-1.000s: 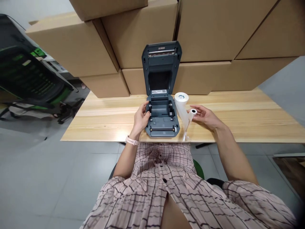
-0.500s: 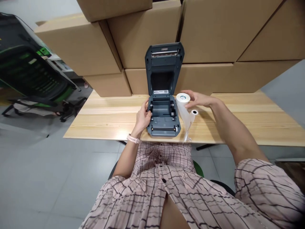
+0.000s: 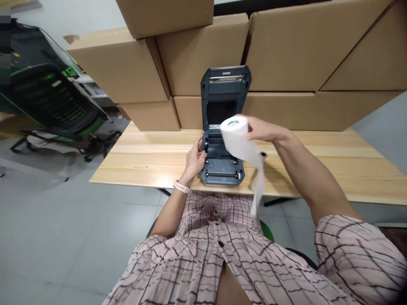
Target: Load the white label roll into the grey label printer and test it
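Note:
A dark grey label printer [image 3: 221, 166] stands on the wooden table with its lid raised. My left hand [image 3: 195, 159] grips the printer's left side, its thumb over the inner edge. In my right hand [image 3: 262, 128] is a white label roll [image 3: 237, 137], held in the air over the right part of the printer's bay. A loose strip of paper trails from the roll down past the table's front edge. Just right of the printer stands a small roll with a black core [image 3: 263, 155], partly hidden by the strip. My right fingertips are hidden behind the label roll.
Stacked cardboard boxes [image 3: 286, 46] line the back of the table [image 3: 318, 165], close behind the printer lid. A black and green office chair [image 3: 54, 101] stands at the left, with part of another person low beside it.
My right hand has taken up the label roll from the table and moved it left over the printer, drawing the paper strip along. My left hand stays on the printer's side.

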Tool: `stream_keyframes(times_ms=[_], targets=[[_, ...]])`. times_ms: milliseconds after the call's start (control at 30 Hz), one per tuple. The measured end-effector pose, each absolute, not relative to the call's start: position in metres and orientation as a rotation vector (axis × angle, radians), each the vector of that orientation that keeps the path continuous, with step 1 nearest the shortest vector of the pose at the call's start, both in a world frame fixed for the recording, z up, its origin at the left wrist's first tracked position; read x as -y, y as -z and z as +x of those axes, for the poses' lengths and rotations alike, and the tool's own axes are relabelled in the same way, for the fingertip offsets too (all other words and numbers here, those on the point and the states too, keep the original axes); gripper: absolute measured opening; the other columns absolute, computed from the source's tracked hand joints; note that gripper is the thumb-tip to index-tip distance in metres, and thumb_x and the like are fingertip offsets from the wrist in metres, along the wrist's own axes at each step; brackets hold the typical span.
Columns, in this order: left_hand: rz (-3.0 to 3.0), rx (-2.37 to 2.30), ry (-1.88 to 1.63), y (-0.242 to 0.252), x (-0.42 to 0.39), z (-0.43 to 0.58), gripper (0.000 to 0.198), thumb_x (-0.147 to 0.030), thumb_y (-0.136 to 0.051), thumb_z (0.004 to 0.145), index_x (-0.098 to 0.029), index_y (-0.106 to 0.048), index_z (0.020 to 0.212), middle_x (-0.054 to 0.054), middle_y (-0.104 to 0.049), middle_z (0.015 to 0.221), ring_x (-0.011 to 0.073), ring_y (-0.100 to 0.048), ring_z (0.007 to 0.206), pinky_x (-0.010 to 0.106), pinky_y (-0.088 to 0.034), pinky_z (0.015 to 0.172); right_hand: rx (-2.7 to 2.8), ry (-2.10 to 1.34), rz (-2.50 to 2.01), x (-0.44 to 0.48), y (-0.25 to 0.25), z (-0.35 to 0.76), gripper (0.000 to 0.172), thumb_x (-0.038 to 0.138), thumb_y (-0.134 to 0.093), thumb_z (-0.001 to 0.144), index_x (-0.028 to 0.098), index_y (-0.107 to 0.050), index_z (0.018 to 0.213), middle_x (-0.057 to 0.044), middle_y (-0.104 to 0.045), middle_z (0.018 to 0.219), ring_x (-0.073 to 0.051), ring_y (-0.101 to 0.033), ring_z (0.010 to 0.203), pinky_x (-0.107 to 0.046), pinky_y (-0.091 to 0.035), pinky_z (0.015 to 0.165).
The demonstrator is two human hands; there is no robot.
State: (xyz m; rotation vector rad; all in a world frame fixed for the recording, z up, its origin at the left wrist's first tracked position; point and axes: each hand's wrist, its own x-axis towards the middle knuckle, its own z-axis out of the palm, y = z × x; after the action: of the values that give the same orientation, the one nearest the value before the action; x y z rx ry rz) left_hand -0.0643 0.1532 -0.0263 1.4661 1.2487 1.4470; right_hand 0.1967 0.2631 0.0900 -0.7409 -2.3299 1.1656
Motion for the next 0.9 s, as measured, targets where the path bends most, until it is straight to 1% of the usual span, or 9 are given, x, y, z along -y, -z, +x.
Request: stream_keyframes(times_ms=[133,233,333,400,533,633,700,767,900], targets=[[1.464,-1.289,-1.403,0.023,-0.151,-0.064,0.073,-0.014,-0.06,0.089,-0.033,-0.046,0.158,0.007,-0.068,0.151,0.0301,-0.064,0.139,0.057,-0.049,0.12,2.869,-0.815,-0.837,-0.252,-0.106,0.148,0.06,0.056,-0.084,0.073,0.02,-0.066,0.117,-0.01,-0.076,0.117,-0.03,-0.069,0.099,-0.037,-0.053,0.084],[1.47,-1.303,-1.389,0.02,-0.15,-0.064,0.075,-0.013,-0.059,0.09,-0.033,-0.044,0.16,0.007,-0.067,0.152,0.0302,-0.064,0.139,0.058,-0.047,0.121,3.053,-0.774,-0.807,-0.254,-0.106,0.131,0.052,0.055,-0.084,0.074,0.02,-0.067,0.108,-0.008,-0.077,0.11,-0.027,-0.069,0.092,-0.034,-0.05,0.075],[1.481,-1.331,-1.392,0.02,-0.149,-0.064,0.074,-0.012,-0.059,0.089,-0.033,-0.046,0.159,0.007,-0.07,0.148,0.0306,-0.067,0.136,0.059,-0.046,0.122,3.092,-0.782,-0.855,-0.26,-0.099,0.124,0.056,0.06,-0.086,0.07,0.02,-0.069,0.104,-0.008,-0.078,0.107,-0.028,-0.07,0.089,-0.036,-0.051,0.074],[1.49,-1.342,-1.399,0.02,-0.149,-0.064,0.073,-0.012,-0.058,0.089,-0.033,-0.047,0.158,0.007,-0.071,0.147,0.031,-0.067,0.135,0.059,-0.046,0.121,3.126,-0.778,-0.896,-0.262,-0.092,0.12,0.06,0.065,-0.085,0.071,0.019,-0.07,0.107,-0.01,-0.079,0.111,-0.03,-0.071,0.091,-0.037,-0.052,0.076],[1.476,-1.315,-1.424,0.024,-0.15,-0.063,0.071,-0.012,-0.057,0.089,-0.032,-0.049,0.157,0.008,-0.069,0.148,0.0306,-0.066,0.137,0.058,-0.047,0.12,3.165,-0.723,-0.935,-0.259,-0.081,0.118,0.063,0.063,-0.078,0.082,0.016,-0.07,0.124,-0.015,-0.078,0.124,-0.034,-0.074,0.104,-0.04,-0.055,0.085],[1.448,-1.272,-1.442,0.026,-0.15,-0.062,0.069,-0.013,-0.057,0.09,-0.031,-0.049,0.156,0.008,-0.068,0.151,0.0298,-0.065,0.138,0.056,-0.048,0.12,3.08,-0.611,-0.9,-0.244,-0.079,0.131,0.063,0.059,-0.066,0.095,0.014,-0.065,0.139,-0.019,-0.07,0.143,-0.038,-0.068,0.127,-0.047,-0.054,0.101],[1.444,-1.262,-1.439,0.026,-0.15,-0.062,0.067,-0.014,-0.056,0.091,-0.031,-0.05,0.156,0.008,-0.066,0.153,0.0295,-0.065,0.139,0.056,-0.049,0.12,2.973,-0.554,-0.85,-0.224,-0.077,0.145,0.062,0.057,-0.053,0.103,0.015,-0.062,0.147,-0.019,-0.063,0.154,-0.038,-0.06,0.14,-0.052,-0.049,0.112],[1.442,-1.265,-1.431,0.026,-0.149,-0.062,0.065,-0.014,-0.056,0.091,-0.033,-0.052,0.154,0.007,-0.065,0.154,0.0289,-0.064,0.139,0.056,-0.05,0.119,2.872,-0.506,-0.798,-0.196,-0.071,0.158,0.061,0.058,-0.043,0.108,0.019,-0.061,0.151,-0.015,-0.061,0.157,-0.036,-0.057,0.146,-0.055,-0.044,0.12],[1.441,-1.254,-1.438,0.025,-0.148,-0.063,0.063,-0.016,-0.06,0.09,-0.036,-0.056,0.15,0.003,-0.065,0.154,0.0279,-0.061,0.142,0.054,-0.05,0.12,2.781,-0.329,-0.805,-0.133,-0.045,0.166,0.064,0.064,-0.038,0.109,0.022,-0.061,0.152,-0.014,-0.059,0.16,-0.034,-0.054,0.15,-0.06,-0.039,0.127]])
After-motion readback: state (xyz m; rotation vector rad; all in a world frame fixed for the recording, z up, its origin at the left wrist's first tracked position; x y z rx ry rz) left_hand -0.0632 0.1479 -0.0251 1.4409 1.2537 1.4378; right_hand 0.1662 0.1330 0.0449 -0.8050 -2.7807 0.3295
